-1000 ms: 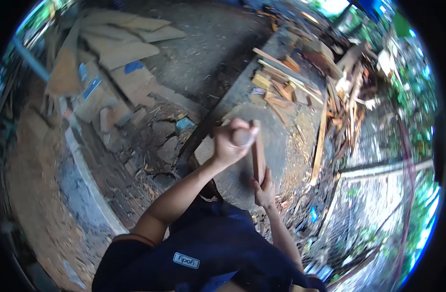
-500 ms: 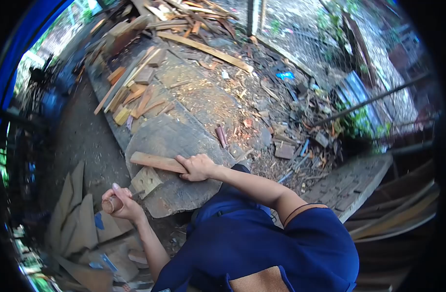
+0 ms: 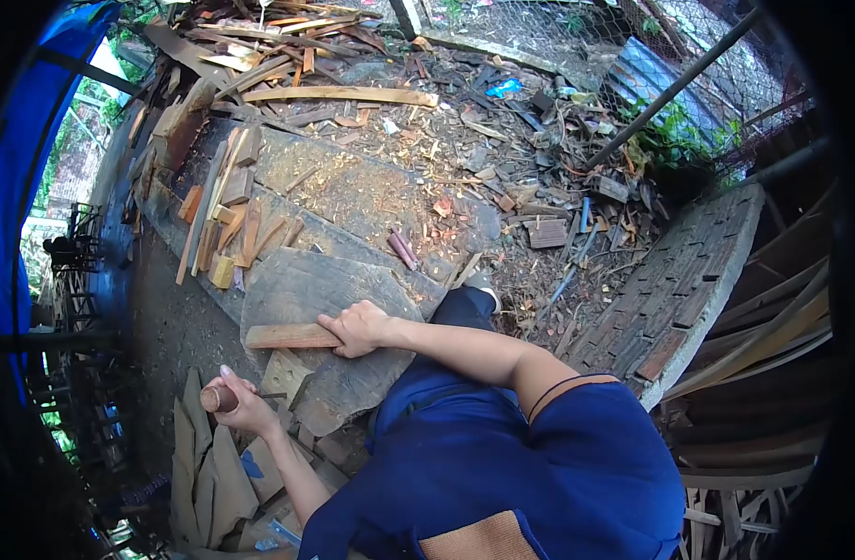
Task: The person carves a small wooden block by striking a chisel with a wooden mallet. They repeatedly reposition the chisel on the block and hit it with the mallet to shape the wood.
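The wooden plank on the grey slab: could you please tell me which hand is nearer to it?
Right. The right hand grips one end of the wooden plank; the left hand is apart, just off the grey slab, closed around a tool handle.

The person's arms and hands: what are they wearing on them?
The right hand and the left hand are bare: no gloves, and no watch or ring shows. The forearms are uncovered. The right arm's dark blue short sleeve has a thin orange-brown band at its hem.
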`<state>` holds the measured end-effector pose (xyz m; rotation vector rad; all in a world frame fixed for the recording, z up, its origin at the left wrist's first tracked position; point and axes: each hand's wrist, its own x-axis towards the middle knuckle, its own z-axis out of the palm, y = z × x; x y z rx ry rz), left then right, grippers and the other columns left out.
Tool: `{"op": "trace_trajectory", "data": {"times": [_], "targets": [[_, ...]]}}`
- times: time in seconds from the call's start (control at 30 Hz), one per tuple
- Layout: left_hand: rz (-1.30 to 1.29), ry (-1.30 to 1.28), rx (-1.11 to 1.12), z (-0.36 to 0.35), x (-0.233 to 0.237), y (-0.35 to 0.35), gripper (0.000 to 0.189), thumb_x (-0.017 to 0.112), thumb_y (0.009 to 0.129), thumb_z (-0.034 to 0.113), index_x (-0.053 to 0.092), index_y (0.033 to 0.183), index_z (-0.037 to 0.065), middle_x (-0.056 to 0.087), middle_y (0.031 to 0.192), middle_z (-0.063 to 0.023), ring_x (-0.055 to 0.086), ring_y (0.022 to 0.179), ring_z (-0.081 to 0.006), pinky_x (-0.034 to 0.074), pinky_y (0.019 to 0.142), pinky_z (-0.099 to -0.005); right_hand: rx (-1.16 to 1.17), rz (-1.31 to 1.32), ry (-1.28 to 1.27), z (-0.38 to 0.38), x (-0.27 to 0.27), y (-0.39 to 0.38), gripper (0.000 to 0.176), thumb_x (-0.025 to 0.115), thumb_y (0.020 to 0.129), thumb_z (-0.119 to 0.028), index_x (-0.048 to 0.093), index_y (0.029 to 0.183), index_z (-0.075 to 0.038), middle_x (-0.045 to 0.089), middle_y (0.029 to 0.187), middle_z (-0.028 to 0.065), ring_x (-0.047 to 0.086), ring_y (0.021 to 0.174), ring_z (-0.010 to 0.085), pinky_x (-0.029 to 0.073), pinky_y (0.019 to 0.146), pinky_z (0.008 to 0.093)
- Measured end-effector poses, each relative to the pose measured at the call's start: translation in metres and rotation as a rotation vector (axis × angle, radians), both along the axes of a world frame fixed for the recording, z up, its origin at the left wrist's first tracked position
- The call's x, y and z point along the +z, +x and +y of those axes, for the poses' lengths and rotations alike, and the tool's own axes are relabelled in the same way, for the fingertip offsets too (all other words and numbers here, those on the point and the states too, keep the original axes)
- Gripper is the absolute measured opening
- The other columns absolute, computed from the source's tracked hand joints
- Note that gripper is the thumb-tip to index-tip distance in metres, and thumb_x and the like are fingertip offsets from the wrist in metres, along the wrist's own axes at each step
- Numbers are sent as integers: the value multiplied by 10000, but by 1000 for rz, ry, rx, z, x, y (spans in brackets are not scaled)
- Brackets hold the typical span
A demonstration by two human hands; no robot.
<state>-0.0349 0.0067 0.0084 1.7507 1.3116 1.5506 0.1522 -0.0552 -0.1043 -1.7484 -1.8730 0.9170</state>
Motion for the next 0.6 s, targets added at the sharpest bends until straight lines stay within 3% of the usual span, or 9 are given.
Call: {"op": "trace_trajectory", "data": {"times": [0.4,0.47,0.6], "targets": [[-95,13,63,-5,0,-8,212,650,913,115,477,806,54,478,607,-11,433,462,-70,329,414,-213,33,-9,-16,0,3,5,650,607,807,-386,435,1349,-72,687,929,212,668,904,370,523,803,452],[-155,46,142,-6,2,-11,202,649,911,107,480,813,55,480,611,-12,428,459,-66,325,409,-211,102,-27,-36,2,7,5,666,603,811,-393,416,1364,-71,687,933,214,666,908,375,520,809,453],[-510,36,346,-7,20,-28,233,638,927,160,466,795,75,456,556,13,419,464,-56,321,412,-216,57,-106,-32,7,-2,5,740,602,825,-453,343,1399,-64,684,944,226,660,920,391,515,818,468]]}}
